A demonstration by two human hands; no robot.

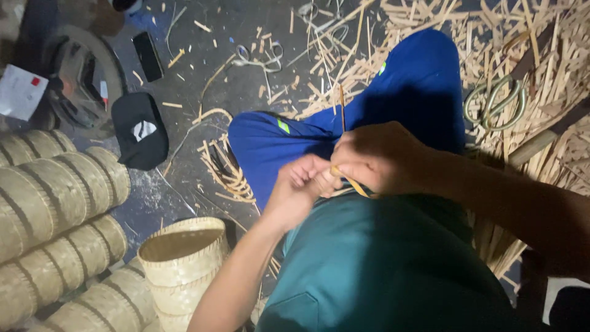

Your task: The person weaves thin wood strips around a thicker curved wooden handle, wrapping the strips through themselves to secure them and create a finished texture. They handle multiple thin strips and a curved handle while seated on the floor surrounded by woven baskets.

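My left hand (299, 189) and my right hand (378, 157) meet over my lap, above my blue trouser legs (418, 86). Both are closed on a thin yellowish bamboo strip (353, 182) that runs between them and loops below my right hand. A narrow sliver (342, 107) of the same material sticks up from my right fist. My teal shirt (381, 264) fills the lower middle of the view and hides whatever lies beneath the hands.
Stacks of woven baskets (55, 203) lie at the left, with an upright open basket (181, 252) beside my left arm. Bamboo strips and shavings (541, 55) cover the floor at right, with green-handled shears (498, 101). A black cap (140, 130) and phone (148, 55) lie upper left.
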